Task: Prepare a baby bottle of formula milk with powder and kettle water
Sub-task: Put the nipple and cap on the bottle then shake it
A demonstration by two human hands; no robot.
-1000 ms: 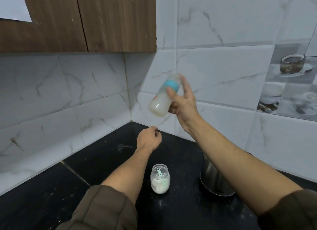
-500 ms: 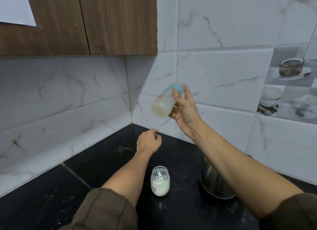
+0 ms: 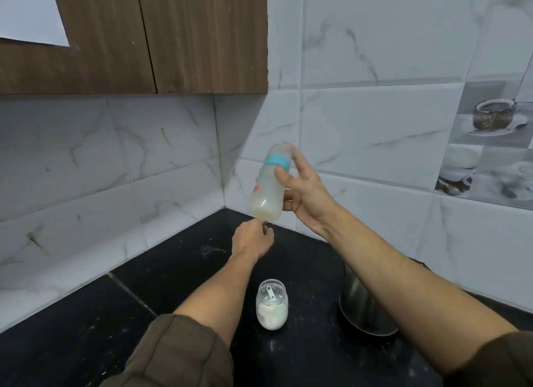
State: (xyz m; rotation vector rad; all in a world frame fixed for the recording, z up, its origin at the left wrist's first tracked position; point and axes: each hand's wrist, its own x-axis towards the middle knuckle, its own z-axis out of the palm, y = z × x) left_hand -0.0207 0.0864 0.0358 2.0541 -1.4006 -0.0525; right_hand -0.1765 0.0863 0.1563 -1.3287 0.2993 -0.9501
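My right hand [image 3: 302, 189] grips a baby bottle [image 3: 266, 190] in the air near the wall corner. The bottle has a teal collar, a clear cap, and milky liquid in its lower part; it is tilted slightly with the cap uppermost. My left hand [image 3: 251, 239] is curled into a loose fist resting low on the black counter [image 3: 86, 329], just under the bottle, holding nothing. A small glass jar [image 3: 271, 307] of white powder stands open on the counter with a pale scoop inside. A steel kettle [image 3: 363, 309] stands at the right, partly hidden by my right forearm.
White marble-look tiles cover both walls that meet in the corner behind the bottle. A brown wooden cabinet [image 3: 173, 38] hangs above at the left. Decorative cup tiles [image 3: 496, 144] are on the right wall. Powder specks dot the counter.
The bottle has swung from tilted bottom-left to nearly upright and dropped lower toward my left hand, as in a shaking motion. The left hand has stayed in place.
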